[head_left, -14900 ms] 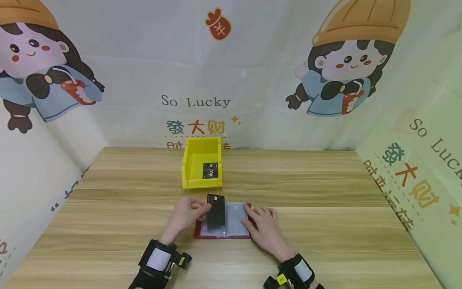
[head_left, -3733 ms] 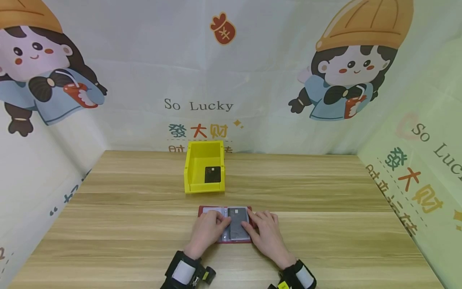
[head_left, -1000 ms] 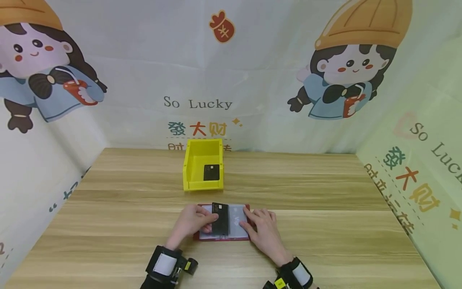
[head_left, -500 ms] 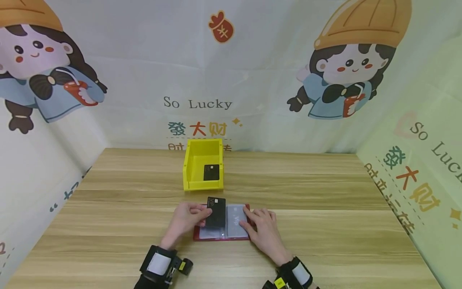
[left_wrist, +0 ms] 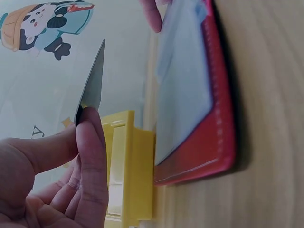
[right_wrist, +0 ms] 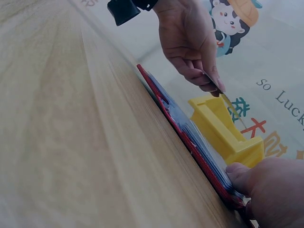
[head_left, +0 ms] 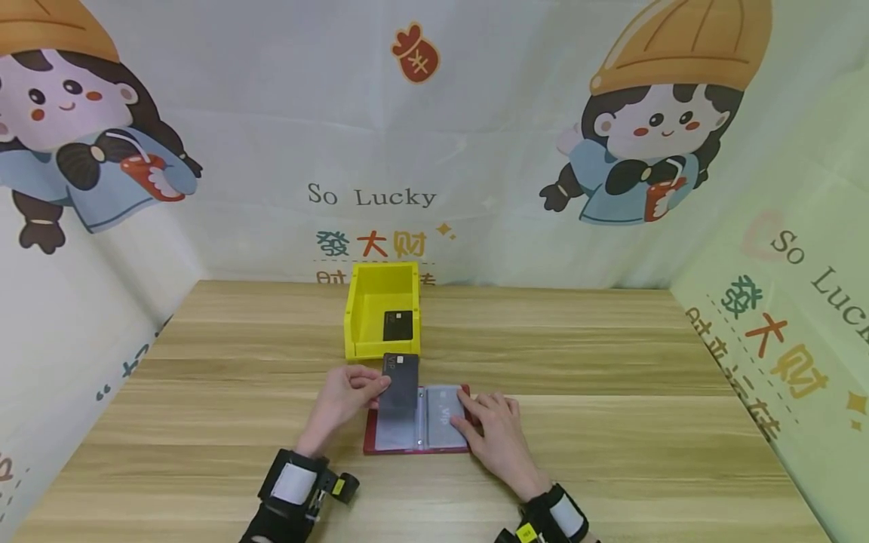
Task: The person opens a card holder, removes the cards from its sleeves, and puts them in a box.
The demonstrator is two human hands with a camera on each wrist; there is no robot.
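One right hand [head_left: 498, 431], thumb and forefinger apart, is resting on the right side of one red card holder [head_left: 370, 439], which is lying open on the wooden counter [head_left: 577, 354]. One left hand [head_left: 342, 396] is pinching one black VIP card [head_left: 402, 381], holding it clear above the holder's left side. One yellow bin [head_left: 382, 351] is standing beyond, containing a second black card [head_left: 397, 327]. One printed backdrop [head_left: 489, 158] is hanging behind.
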